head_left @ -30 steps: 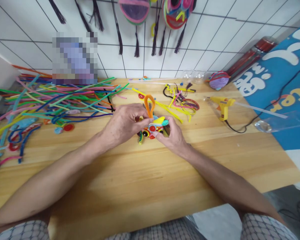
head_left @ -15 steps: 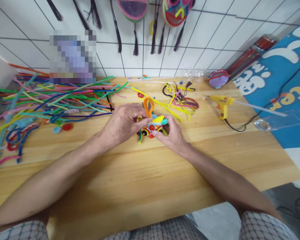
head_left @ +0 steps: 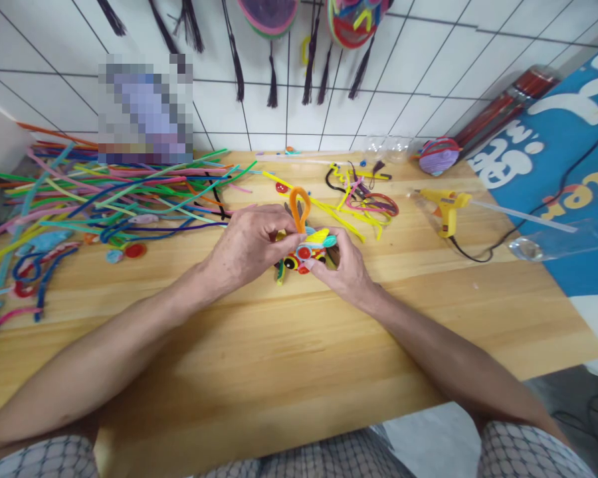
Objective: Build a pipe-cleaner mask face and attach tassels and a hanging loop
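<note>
Both my hands meet at the middle of the wooden table [head_left: 289,345] around a small pipe-cleaner craft piece [head_left: 306,249] with red, yellow, teal and black coils. My left hand [head_left: 249,244] pinches the base of an orange pipe-cleaner loop [head_left: 299,202] that stands up from the piece. My right hand [head_left: 346,265] grips the piece from the right side and below. The fingers hide part of the piece.
A big heap of coloured pipe cleaners [head_left: 104,192] covers the table's left. A smaller tangle [head_left: 363,196] lies behind my hands. A yellow glue gun [head_left: 446,206] with a black cord lies at the right, a purple coiled disc [head_left: 438,159] behind it. Tasselled masks [head_left: 353,20] hang on the tiled wall.
The hands and the craft piece stay in nearly the same place; the fingers shift slightly on the orange loop. The view drifts a little.
</note>
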The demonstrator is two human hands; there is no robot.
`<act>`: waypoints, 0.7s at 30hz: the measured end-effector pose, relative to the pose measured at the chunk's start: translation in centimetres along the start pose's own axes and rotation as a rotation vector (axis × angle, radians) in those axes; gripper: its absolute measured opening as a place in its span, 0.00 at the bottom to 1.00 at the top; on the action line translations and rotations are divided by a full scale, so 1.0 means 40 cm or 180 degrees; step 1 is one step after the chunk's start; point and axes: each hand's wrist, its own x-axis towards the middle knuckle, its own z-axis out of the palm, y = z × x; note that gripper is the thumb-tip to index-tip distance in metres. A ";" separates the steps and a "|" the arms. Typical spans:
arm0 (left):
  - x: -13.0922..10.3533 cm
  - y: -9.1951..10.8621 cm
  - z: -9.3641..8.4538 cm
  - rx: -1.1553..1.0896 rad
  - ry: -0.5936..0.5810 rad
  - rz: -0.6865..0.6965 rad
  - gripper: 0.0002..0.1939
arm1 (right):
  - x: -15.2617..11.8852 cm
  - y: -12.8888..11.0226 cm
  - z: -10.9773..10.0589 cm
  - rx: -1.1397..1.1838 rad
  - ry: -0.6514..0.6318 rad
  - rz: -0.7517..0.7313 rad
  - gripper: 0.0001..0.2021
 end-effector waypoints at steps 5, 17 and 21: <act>-0.001 0.003 0.002 0.0145 0.0061 -0.0052 0.12 | 0.000 0.000 0.000 -0.0007 0.0015 -0.0045 0.27; -0.007 0.007 0.013 0.0021 0.0078 -0.0136 0.09 | 0.002 -0.003 -0.003 -0.0013 -0.0043 -0.0021 0.27; -0.005 0.003 0.016 -0.0080 0.0054 -0.0204 0.09 | 0.002 -0.004 -0.003 -0.0015 -0.0010 -0.0009 0.27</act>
